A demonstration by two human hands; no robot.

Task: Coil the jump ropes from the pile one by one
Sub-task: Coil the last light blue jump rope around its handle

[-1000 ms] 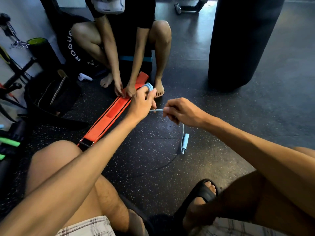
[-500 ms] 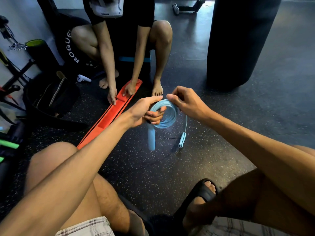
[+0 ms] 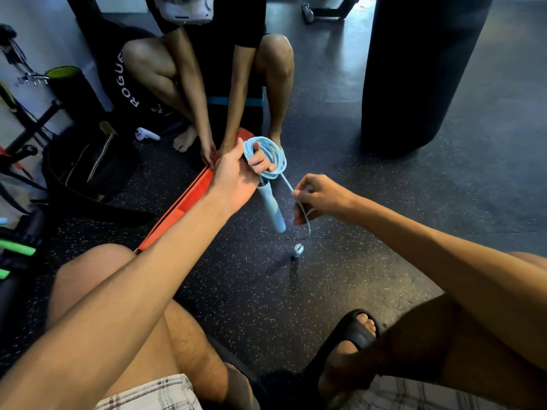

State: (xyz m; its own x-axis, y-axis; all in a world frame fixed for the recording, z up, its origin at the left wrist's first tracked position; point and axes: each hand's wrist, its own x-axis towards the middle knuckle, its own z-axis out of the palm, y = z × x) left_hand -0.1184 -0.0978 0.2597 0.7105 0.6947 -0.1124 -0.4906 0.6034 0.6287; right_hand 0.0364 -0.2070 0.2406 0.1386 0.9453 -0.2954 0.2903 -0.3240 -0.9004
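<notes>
Down from the top of the coil [image 3: 273, 155] the right hand [image 3: 322, 199] has come, sliding along the free strand [image 3: 286, 180]. Half a second ago it was up against the loops, laying one on; now it sits lower right of the left hand [image 3: 236, 179]. The coil has tipped up and away a little and sits just above the middle of the frame.

The left hand grips the coil, fingers curled through the blue loops. One handle [image 3: 272, 211] hangs from under that palm, pointing down and slightly right. The right hand pinches the strand between thumb and fingers, the rest of the fingers curled in, knuckles up. From coil to right hand the strand runs short, down and to the right. It then drops out of the hand to the second handle [image 3: 298, 250], which hangs just over the floor [image 3: 266, 306] (whether it touches, I can't tell).

So what is left to wind lies below and right of the coil, its line close to vertical, and the right hand is the one on it. I'd judge this rope nearly done: a loop or two more, swung up over the left fingers, then the loose handle wants tucking. No pile of ropes shows from where I stand. Left of the hands an orange belt [image 3: 180, 205] lies on the floor, another person [image 3: 251, 25] crouched at its far end.
</notes>
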